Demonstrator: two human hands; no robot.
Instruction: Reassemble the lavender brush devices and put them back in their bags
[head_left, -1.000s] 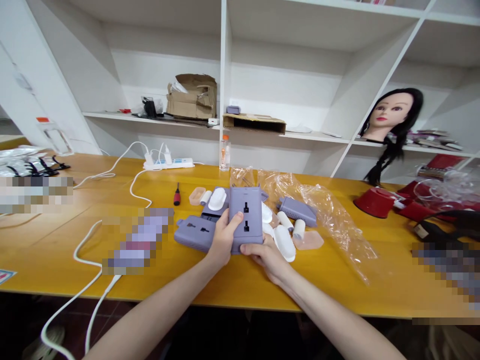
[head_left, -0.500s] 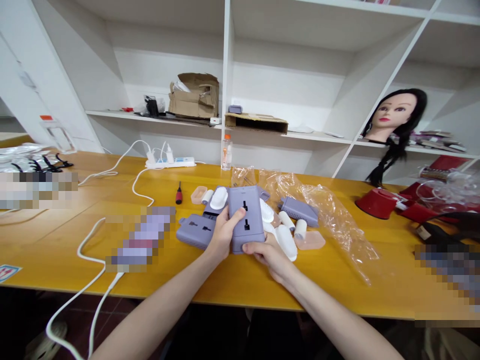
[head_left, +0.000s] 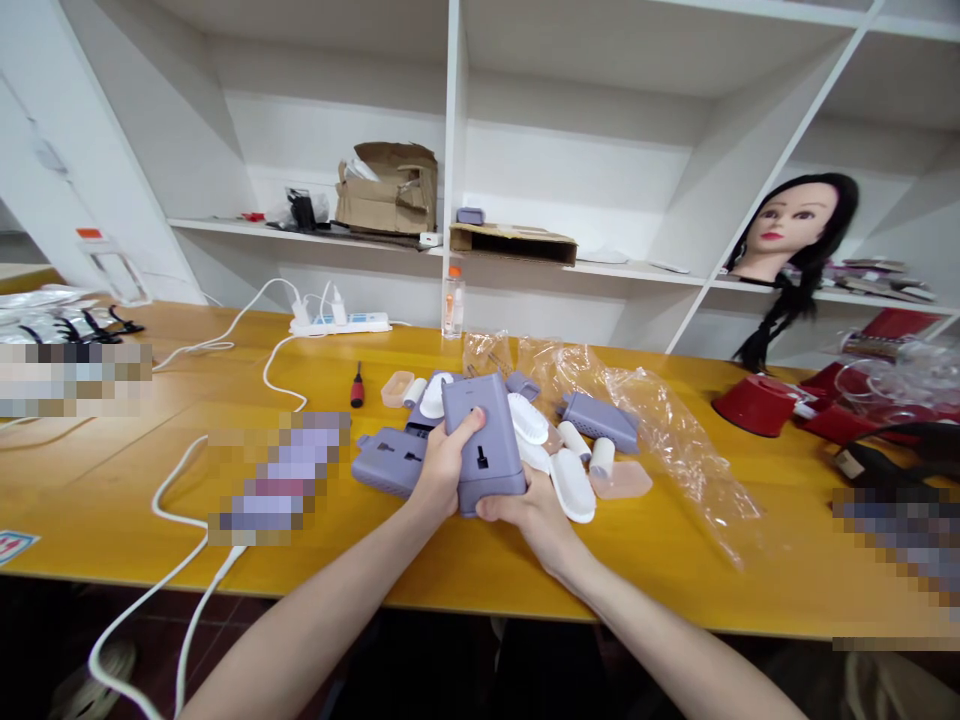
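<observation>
Over the middle of the table, both hands grip a purple-grey plastic case (head_left: 495, 425) with black keyhole-shaped slots in its face. My left hand (head_left: 441, 475) holds its left side, and the thumb lies over the upper slot. My right hand (head_left: 540, 520) clasps the lower right corner, thumb across the bottom edge; its other fingers are mostly hidden. A similar slotted case (head_left: 382, 465) lies just left of my left hand. Beyond and right of the held case are white oval shells (head_left: 574, 485), white cylinders (head_left: 602, 458), a perforated purple part (head_left: 600, 420) and a translucent pinkish tray (head_left: 630, 480).
A red-and-black screwdriver (head_left: 357, 388) lies to the left, near white cables and a power strip (head_left: 345, 324). Crumpled clear plastic wrap (head_left: 675, 440) spreads at right. A bottle (head_left: 454, 305) stands by the shelves. Red items (head_left: 757, 405) and a mannequin head (head_left: 787, 225) are farther right.
The held case has tilted, its top leaning left, and shifted slightly left with both hands. My left thumb now covers the upper slot. White shells behind it show more.
</observation>
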